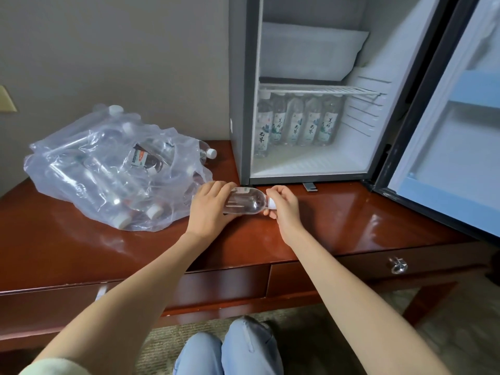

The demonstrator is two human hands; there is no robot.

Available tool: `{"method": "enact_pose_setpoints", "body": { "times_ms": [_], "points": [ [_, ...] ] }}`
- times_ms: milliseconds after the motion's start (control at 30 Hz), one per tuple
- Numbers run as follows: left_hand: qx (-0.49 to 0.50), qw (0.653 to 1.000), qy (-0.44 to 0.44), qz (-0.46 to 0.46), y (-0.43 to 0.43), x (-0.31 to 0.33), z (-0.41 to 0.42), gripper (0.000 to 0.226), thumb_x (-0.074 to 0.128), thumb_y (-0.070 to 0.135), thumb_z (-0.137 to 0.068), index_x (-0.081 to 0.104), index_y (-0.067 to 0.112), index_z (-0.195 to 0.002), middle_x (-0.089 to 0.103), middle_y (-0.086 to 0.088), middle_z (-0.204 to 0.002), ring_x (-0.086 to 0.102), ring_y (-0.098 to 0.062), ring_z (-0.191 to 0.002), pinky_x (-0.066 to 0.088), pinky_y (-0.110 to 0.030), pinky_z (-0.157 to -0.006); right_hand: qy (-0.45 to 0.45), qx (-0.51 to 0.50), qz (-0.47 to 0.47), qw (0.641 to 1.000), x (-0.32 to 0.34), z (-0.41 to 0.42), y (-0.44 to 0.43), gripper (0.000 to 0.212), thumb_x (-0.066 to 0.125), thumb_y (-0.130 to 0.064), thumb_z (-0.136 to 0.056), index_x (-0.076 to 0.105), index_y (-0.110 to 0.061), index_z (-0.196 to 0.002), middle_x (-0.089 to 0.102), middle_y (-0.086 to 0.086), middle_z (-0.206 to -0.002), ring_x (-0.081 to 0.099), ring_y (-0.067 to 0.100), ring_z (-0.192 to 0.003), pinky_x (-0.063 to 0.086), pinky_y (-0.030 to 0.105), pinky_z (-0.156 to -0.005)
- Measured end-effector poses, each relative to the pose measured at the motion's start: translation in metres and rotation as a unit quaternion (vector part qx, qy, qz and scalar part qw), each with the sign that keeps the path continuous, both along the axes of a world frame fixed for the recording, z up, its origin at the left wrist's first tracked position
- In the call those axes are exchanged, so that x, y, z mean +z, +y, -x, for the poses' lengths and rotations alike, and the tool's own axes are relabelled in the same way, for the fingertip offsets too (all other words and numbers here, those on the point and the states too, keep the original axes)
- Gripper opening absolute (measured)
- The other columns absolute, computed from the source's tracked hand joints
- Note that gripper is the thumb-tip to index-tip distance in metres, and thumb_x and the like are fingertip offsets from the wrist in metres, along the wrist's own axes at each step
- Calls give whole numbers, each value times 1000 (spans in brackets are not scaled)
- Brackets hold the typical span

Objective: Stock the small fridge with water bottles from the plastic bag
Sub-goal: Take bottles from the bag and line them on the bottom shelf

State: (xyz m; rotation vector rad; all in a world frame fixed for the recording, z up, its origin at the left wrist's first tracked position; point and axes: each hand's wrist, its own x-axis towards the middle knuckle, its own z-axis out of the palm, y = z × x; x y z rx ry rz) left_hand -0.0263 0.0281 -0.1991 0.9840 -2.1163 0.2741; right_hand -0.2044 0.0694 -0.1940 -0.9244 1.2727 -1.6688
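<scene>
**A:** Head view: where's the bottle?

**B:** The clear plastic water bottle with a white cap (244, 200) lies sideways, on or just over the glossy red-brown wooden desk (338, 220). It is between the crumpled clear plastic bag (89, 169) and the open small grey fridge (239, 90).

**A:** And the hands?

**B:** The left hand (209, 205) curls round its body; the right hand (282, 203) pinches the cap.

**A:** How will it handle?

**B:** Probably full, so weighty, smooth, slightly slippery, with walls that give. Hold it round the middle. A row of labelled bottles (295, 123) stands inside.
</scene>
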Motion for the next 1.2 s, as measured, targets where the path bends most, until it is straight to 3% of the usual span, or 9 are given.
{"method": "enact_pose_setpoints", "body": {
  "times_ms": [367, 567, 633, 733, 800, 933, 1033, 1133, 1200],
  "points": [
    [-12, 997, 70, -42, 11, 1, 10, 64, 86, 43, -62, 65, 14, -115, 68, 1, -108, 62, -23, -100, 43, -34, -91, -98, -10, 16, 995, -1, 1, -2, 46, 43, -47, -99, 68, -12, -82, 65, 1, -66, 49, 7, -48, 34, 17, -42],
    [-13, 977, 191, -97, 12, 3, 5, 63, 80, 51, -66, 59, 25, -119, 63, 16, -110, 54, -1, -100, 38, -14, -86, -21, 11, 11, 1000, 0, -4, 1, 19, 51, -11, -95, 68, -20, -91, 70, -5, -79, 64, 6, -68, 46, 18, -60],
    [-45, 943, 281, -174, 14, 5, 10, 51, 78, 50, -71, 58, 32, -114, 63, 26, -103, 56, 7, -93, 41, -6, -81, 36, 45, 28, 998, -1, -5, 1, 18, 56, -14, -93, 70, -25, -93, 71, -6, -89, 64, 6, -81, 49, 18, -67],
    [-153, 806, 462, -338, 20, 7, 29, 23, 67, 39, -86, 62, 25, -103, 72, 16, -88, 67, 2, -79, 50, -10, -67, 50, 81, 41, 995, -2, -7, 1, 14, 59, -21, -94, 70, -25, -101, 72, -8, -99, 65, 4, -96, 52, 23, -85],
    [-173, 784, 475, -361, 21, 7, 39, 24, 61, 34, -91, 62, 15, -105, 72, 7, -88, 68, -1, -81, 49, -12, -68, 44, 90, 41, 994, -2, -7, -1, 14, 58, -24, -95, 71, -25, -100, 73, -7, -101, 67, 6, -99, 52, 26, -90],
    [-236, 833, 344, -362, 26, 5, 55, 17, 55, 32, -94, 60, 19, -105, 68, 12, -96, 60, 0, -100, 47, -17, -84, 37, 72, -4, 997, 1, -7, 0, 41, 40, -41, -101, 75, -29, -85, 76, -7, -88, 70, 5, -84, 51, 20, -74],
    [-165, 869, 282, -371, 24, -2, 59, 36, 35, 43, -101, 52, 26, -128, 50, 9, -115, 29, -13, -121, 24, -31, -109, 46, 81, -14, 995, -3, -3, -1, 47, 34, -49, -100, 76, -31, -88, 76, -1, -92, 68, 12, -95, 49, 28, -88],
    [-90, 873, 332, -346, 20, -3, 54, 48, 29, 36, -104, 21, 32, -151, 38, 0, -118, 28, -14, -119, 18, -26, -108, 27, 94, 28, 995, -7, -2, -1, 26, 45, -33, -100, 69, -23, -102, 66, 22, -106, 59, 20, -95, 44, 34, -94],
    [-106, 876, 333, -332, 23, -3, 51, 50, 30, 29, -105, 16, 27, -153, 43, 13, -109, 35, -4, -114, 21, -20, -102, 19, 96, 39, 994, -9, 0, -1, 26, 51, -32, -98, 63, -17, -117, 65, 9, -110, 58, 16, -102, 44, 34, -100]
  ]
}}
